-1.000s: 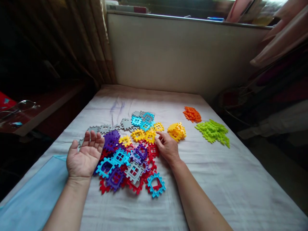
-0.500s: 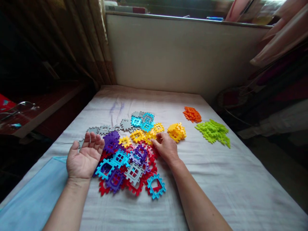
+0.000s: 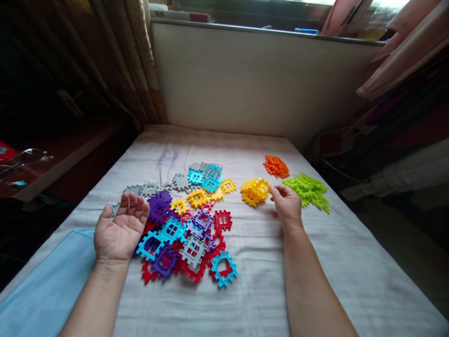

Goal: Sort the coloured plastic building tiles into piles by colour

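My right hand (image 3: 287,205) is closed in a pinch on the edge of a yellow building tile (image 3: 261,189), over a small yellow pile (image 3: 248,193). My left hand (image 3: 121,227) lies palm up with its fingers apart and nothing in it. Beside it spreads a mixed heap of notched plastic tiles. Purple tiles (image 3: 160,206) are nearest its fingers, with a light blue tile (image 3: 172,229), a grey tile (image 3: 192,251) and a red tile (image 3: 222,220) among the rest. Several loose yellow tiles (image 3: 198,198) sit at the heap's far side.
An orange pile (image 3: 276,166) and a lime green pile (image 3: 308,189) lie at the right on the bedsheet (image 3: 252,281). Grey tiles (image 3: 150,188) run along the heap's far left. A blue cloth (image 3: 49,285) covers the near left corner. A pale panel (image 3: 245,79) closes the far end.
My right hand has moved right, from the yellow tiles by the heap to the separate yellow pile, and a yellow tile has gone with it. My left hand stays palm up.
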Available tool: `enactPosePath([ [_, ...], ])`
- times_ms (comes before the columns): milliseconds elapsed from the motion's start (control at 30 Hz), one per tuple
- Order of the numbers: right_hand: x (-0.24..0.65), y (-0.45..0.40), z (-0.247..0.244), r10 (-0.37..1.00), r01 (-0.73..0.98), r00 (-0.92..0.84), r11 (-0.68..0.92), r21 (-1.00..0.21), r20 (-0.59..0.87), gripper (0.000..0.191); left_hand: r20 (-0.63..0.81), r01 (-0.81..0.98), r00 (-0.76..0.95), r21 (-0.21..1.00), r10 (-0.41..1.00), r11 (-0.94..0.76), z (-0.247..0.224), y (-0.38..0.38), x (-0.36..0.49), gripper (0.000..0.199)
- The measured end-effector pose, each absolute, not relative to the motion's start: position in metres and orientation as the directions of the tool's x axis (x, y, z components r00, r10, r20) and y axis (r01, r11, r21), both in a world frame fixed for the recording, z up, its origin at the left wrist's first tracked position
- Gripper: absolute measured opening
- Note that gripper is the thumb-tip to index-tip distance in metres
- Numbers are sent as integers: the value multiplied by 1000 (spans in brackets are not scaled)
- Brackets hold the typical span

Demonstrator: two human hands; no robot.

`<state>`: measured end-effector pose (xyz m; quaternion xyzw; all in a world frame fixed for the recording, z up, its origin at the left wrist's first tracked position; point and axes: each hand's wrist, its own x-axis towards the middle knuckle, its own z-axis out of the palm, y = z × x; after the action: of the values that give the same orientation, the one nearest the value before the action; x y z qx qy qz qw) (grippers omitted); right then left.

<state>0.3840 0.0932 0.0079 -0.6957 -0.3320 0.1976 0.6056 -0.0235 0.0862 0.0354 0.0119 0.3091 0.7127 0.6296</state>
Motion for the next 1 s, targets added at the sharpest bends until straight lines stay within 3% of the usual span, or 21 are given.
enactPosePath([
  [133, 391, 95, -9, 689, 159, 723, -89, -983, 54, 48, -343, -888, -193, 460, 919, -15, 31, 87, -26, 33],
  [467, 401, 101, -29, 638, 318, 752, -130, -939, 167, 49, -366, -887, -206, 461, 908, -15, 38, 84, -22, 35],
  [800, 395, 93, -15, 621, 467, 746, -231, -853, 240, 35, -353, -876, -217, 482, 910, -21, 36, 85, -21, 33],
  [1000, 367, 89, 9, 661, 698, 583, -111, -707, 472, 30, -328, -878, -189, 479, 926, -10, 33, 85, -24, 32],
])
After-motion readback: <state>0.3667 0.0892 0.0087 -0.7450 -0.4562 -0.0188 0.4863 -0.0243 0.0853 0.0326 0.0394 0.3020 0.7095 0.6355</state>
